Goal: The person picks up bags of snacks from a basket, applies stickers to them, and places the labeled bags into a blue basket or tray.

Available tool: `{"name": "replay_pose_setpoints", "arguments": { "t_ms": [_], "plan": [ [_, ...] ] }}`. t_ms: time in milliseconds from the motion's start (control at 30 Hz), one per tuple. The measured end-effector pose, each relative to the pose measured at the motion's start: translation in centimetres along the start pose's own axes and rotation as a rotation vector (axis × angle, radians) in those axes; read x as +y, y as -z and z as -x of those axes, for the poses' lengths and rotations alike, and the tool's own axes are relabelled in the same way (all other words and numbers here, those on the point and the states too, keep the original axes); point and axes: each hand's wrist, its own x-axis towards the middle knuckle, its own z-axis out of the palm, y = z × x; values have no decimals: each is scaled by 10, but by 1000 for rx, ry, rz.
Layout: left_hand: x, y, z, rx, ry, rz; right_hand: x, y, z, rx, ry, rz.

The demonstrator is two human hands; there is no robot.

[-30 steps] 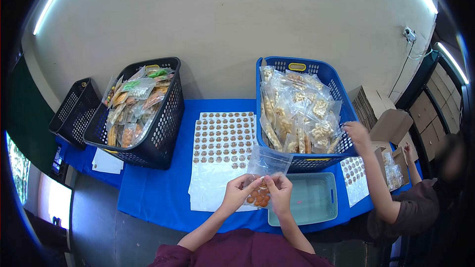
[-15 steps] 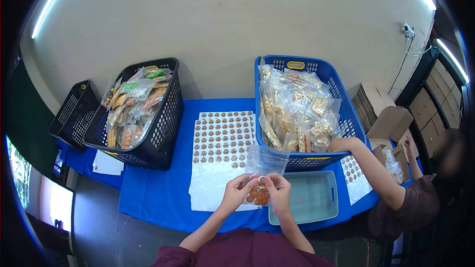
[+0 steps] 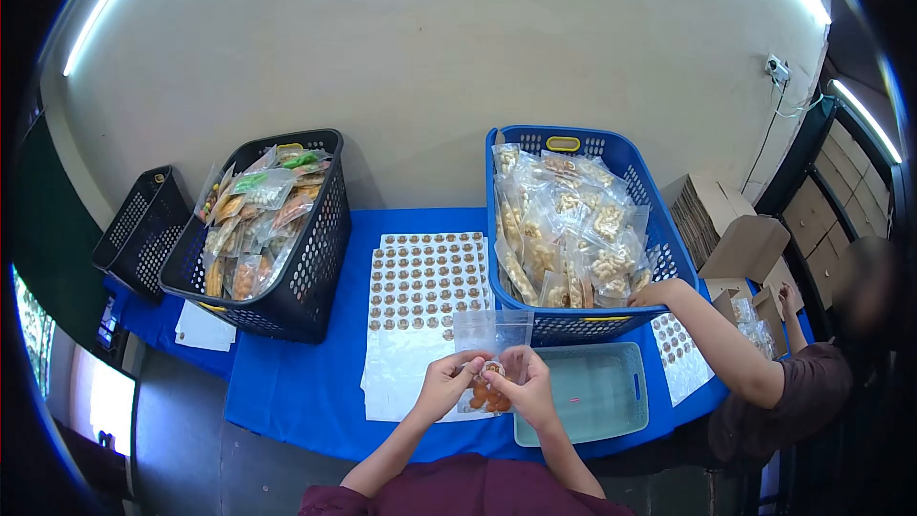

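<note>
Between my hands is a clear zip pouch [image 3: 493, 330] with orange-brown round snacks in its lower part. A round sticker [image 3: 493, 369] sits on its front, partly covered by my thumbs. My left hand [image 3: 445, 388] grips the pouch's left side, thumb at the sticker. On the opposite side my right hand [image 3: 529, 390] pinches it, thumb pressing on the sticker's right part. Just behind lies a white sheet of round stickers [image 3: 425, 291], with bare backing toward the front. A pale green tray [image 3: 587, 392] is right of my hands.
A blue basket [image 3: 564, 327] holds many snack pouches; a co-worker's hand [image 3: 659, 294] reaches over its right rim. At left stand a black basket [image 3: 315, 258] of pouches and another black basket [image 3: 143, 229]. Cardboard boxes [image 3: 750, 248] and another sticker sheet [image 3: 680, 354] are at right.
The view has tilted up slightly, so the table things sit lower in it. My thumbs have moved over the sticker, the right one further across. The co-worker's arm stays at the blue basket.
</note>
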Motion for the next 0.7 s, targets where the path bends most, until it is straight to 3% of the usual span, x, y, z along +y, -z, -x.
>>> {"name": "replay_pose_setpoints", "arguments": {
  "t_ms": [100, 267, 400, 533, 633, 700],
  "plan": [
    [-2, 5, -2, 23, -23, -7, -13, -2, 2, -46, -52, -65],
    [-1, 9, -3, 24, 15, 29, 0, 1, -1, -58, 32, -93],
    [3, 13, -1, -163, -87, -46, -5, -1, -1, 12, -58, -162],
    [21, 9, 3, -218, -24, -332, -5, -1, -1, 57, -61, -78],
    [12, 11, 0, -261, -107, -158, -5, -4, 2, 91, -69, -132],
    [18, 3, -4, -71, -160, 41, 3, -3, 2, 130, -69, -170]
  ]
}}
